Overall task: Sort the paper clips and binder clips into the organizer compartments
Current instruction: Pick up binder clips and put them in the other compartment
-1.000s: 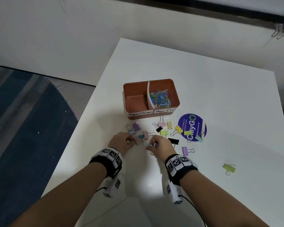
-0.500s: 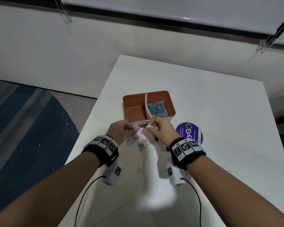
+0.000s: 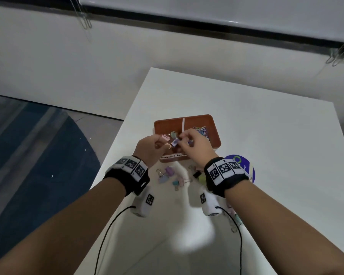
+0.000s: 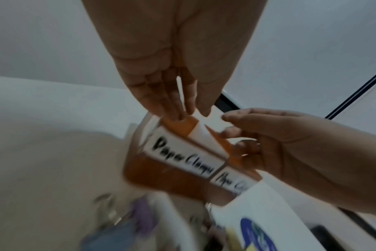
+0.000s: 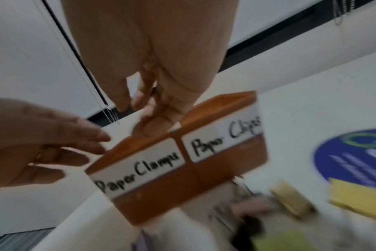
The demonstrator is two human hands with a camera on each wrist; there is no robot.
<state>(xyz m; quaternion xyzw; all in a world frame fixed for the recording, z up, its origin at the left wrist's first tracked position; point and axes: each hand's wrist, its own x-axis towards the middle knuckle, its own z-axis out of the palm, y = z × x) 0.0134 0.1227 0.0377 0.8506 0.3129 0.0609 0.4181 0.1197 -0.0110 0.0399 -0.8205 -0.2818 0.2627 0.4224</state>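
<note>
White table (image 3: 246, 135), hands over organizer (image 3: 211, 126)

Bare forearms wear black wristbands (image 3: 127, 176) with white square-code tags, white camera boxes (image 3: 144, 203) and black cables (image 3: 107, 231).

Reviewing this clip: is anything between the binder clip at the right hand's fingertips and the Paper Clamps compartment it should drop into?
Nothing visible does. The right hand holds a purple binder clip over the organizer's open left compartment, left of the white divider. The left hand, alongside, doesn't cover it.
</note>
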